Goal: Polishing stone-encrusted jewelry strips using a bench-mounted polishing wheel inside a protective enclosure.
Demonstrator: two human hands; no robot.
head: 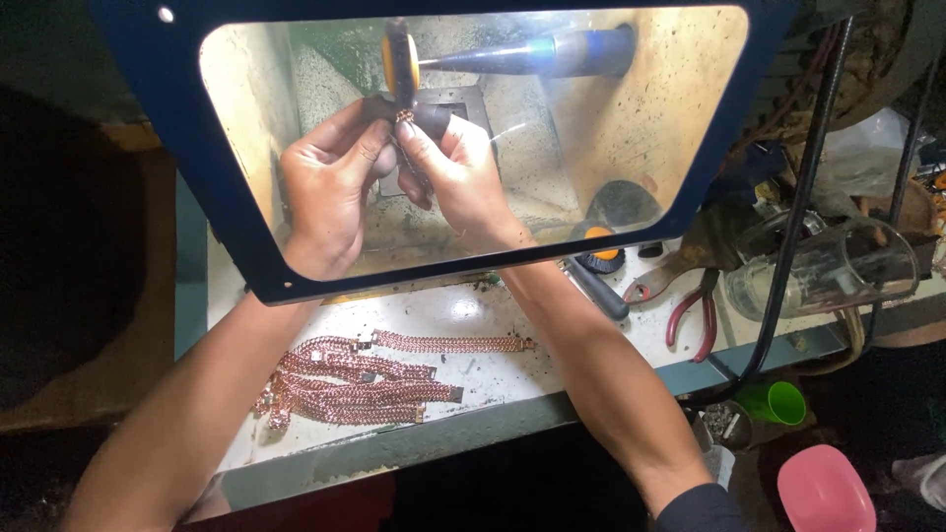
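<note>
In the head view, both hands reach behind the clear shield (690,118) of a polishing box. The left hand (330,192) and right hand (458,177) are closed together, fingertips pinching a small copper-coloured chain piece (405,116) between them, held just below the orange-edged buffing wheel (399,61). Below the shield, a heap of copper-coloured chain bracelets (365,382) lies on the white tabletop (552,355); red-handled pliers (690,320) lie to the shield's lower right.
</note>
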